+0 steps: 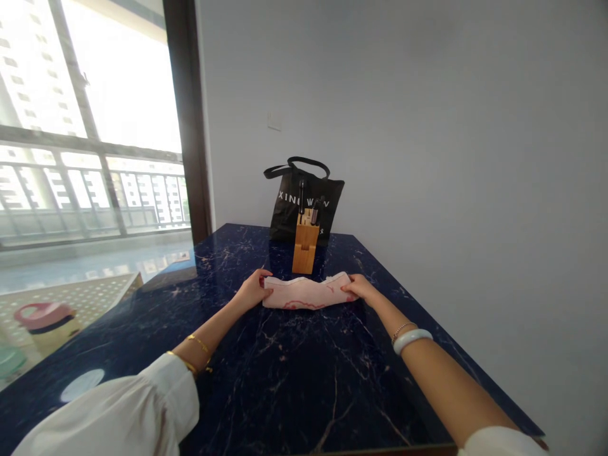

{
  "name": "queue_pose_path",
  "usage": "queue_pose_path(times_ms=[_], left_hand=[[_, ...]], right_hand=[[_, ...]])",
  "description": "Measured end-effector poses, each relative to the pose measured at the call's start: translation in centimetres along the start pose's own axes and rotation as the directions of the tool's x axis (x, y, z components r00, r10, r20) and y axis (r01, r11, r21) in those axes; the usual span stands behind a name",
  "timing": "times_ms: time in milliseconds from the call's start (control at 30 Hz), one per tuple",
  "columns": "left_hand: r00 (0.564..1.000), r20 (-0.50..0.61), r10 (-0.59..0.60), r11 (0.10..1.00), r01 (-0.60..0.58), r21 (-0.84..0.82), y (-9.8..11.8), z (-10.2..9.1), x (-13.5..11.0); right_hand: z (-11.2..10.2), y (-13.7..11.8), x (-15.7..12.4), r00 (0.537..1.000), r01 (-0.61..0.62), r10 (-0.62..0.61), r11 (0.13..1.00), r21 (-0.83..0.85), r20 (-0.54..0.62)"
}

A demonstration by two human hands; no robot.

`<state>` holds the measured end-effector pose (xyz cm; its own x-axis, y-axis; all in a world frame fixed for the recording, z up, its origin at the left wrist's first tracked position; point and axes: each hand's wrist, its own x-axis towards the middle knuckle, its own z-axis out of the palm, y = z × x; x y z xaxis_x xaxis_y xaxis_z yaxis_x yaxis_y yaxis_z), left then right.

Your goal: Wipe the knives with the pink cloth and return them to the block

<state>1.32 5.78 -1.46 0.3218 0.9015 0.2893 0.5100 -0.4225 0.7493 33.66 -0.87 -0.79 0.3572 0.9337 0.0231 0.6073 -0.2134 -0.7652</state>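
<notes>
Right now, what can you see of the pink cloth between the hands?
A pale pink cloth, apparently folded into a long, soft strip, lies crosswise on the dark blue marble table. It looks like fabric, with a darker reddish wavy pattern near its front edge and slightly rumpled edges. The left hand and right hand touch its two ends.

Bright balcony window (118,82); pale grey wall (403,114)
</notes>
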Motion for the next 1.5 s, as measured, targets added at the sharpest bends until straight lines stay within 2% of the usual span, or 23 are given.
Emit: queue_pose_path(times_ms=[100, 200, 467, 600, 700, 800, 933, 1100, 1500], left_hand=[[0.998, 0.049, 0.034, 0.998, -0.031, -0.058, 0.3, -0.4, -0.6], [0.995, 0.082, 0.063, 0.997, -0.058, -0.058, 1.0, -1.0, -1.6], [0.989, 0.128, 0.068, 0.955, -0.102, 0.279, 3.1, -2.0, -3.8], [0.980, 0.134, 0.150, 0.901, -0.191, 0.389, 3.5, -2.1, -4.9], [0.963, 0.158, 0.219, 0.858, -0.267, 0.438, 3.9, -2.3, -5.7], [0.945, 0.167, 0.282, 0.816, -0.328, 0.477, 4.2, -2.7, -6.4], [0.935, 0.163, 0.315, 0.778, -0.353, 0.520, 4.7, -3.2, -7.0], [0.911, 0.150, 0.385, 0.735, -0.401, 0.548, 5.2, -3.5, -8.2], [0.862, 0.300, 0.408, 0.682, -0.507, 0.527, 5.6, -3.2, -10.3]], right_hand=[[-0.4, -0.1, -0.3, 1.000, 0.015, -0.016, 0.999, 0.033, 0.027], [-1.0, -0.1, -1.0, 0.996, 0.084, -0.084, 0.995, 0.058, 0.006], [-2.7, 0.3, -4.2, 0.951, 0.289, -0.291, 0.957, -0.032, -0.102], [-3.3, 1.0, -5.2, 0.919, 0.331, -0.343, 0.939, -0.093, -0.193], [-3.3, 1.4, -5.7, 0.896, 0.369, -0.377, 0.926, -0.078, -0.235], [-3.2, 1.4, -6.5, 0.903, 0.360, -0.343, 0.933, 0.021, -0.258], [-3.0, 1.0, -7.6, 0.925, 0.308, -0.256, 0.937, 0.163, -0.281], [-3.3, 1.1, -8.8, 0.942, 0.254, -0.187, 0.940, 0.227, -0.279], [-4.9, 2.4, -11.8, 0.983, 0.182, -0.175, 0.960, 0.213, -0.051]])
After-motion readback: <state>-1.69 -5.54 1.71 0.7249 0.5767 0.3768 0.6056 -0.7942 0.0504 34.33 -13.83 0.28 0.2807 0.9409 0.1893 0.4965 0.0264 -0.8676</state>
